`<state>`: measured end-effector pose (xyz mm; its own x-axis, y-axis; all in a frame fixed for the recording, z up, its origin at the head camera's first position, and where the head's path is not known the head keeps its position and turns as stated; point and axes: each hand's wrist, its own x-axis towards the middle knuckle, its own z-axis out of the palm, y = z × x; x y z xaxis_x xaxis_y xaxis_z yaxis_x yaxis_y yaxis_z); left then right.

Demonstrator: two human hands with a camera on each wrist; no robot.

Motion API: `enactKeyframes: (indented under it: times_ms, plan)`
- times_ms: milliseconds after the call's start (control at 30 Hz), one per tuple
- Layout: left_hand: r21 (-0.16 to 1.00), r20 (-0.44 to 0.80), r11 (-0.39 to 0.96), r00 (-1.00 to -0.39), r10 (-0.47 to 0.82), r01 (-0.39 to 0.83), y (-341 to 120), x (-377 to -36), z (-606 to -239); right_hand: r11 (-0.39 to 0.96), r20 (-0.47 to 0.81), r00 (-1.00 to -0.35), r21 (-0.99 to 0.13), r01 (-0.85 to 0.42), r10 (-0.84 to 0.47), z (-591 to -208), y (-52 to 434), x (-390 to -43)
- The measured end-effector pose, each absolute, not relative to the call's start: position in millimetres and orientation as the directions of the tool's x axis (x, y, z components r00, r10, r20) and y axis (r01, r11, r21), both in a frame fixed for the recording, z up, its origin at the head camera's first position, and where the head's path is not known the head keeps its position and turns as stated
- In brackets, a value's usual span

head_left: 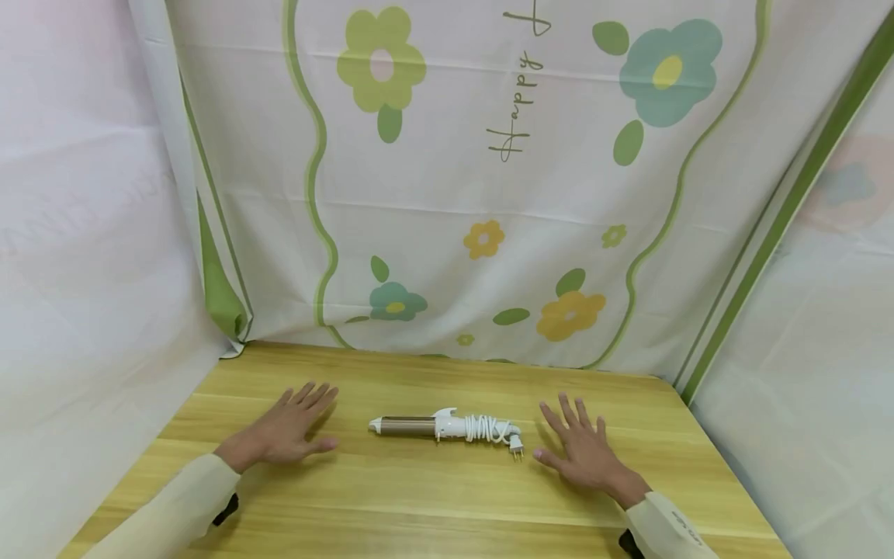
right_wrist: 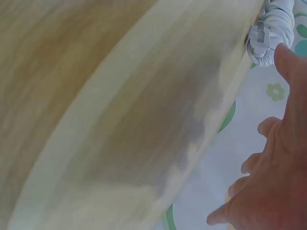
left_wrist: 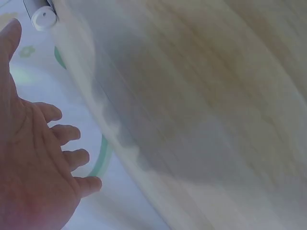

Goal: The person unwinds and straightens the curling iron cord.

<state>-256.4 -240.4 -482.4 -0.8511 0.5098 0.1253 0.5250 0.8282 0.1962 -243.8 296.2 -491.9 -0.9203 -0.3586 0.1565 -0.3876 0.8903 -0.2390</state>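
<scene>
Flat hands (head_left: pixel 286 431) flanking curling iron (head_left: pixel 447 426) (perhaps untouched)

Pale wood worktop (head_left: pixel 433 497), grain running across. Flowered white-and-green cloth (head_left: pixel 454 194) hangs behind; plain white sheets at both sides.

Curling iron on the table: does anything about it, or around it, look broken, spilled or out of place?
Nothing stands out. The curling iron lies flat on the wooden table, its white cord wound in a neat bundle at the handle end. The left hand and right hand rest flat either side, touching nothing else.
</scene>
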Motion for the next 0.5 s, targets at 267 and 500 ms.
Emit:
enactKeyframes:
  times_ms: [267, 500]
  plan:
    - [0.272, 0.086, 0.778, -0.82, 0.566, 0.566, -222.9, -258.4, -485.6, 0.866, 0.135, -0.898, -0.238, -0.44, -0.419, -496.8, 288.4, -242.4]
    - [0.295, 0.06, 0.768, -0.813, 0.579, 0.568, -207.2, -261.9, -486.7, 0.83, 0.121, -0.878, -0.289, -0.478, -0.463, -502.9, 283.6, -243.5]
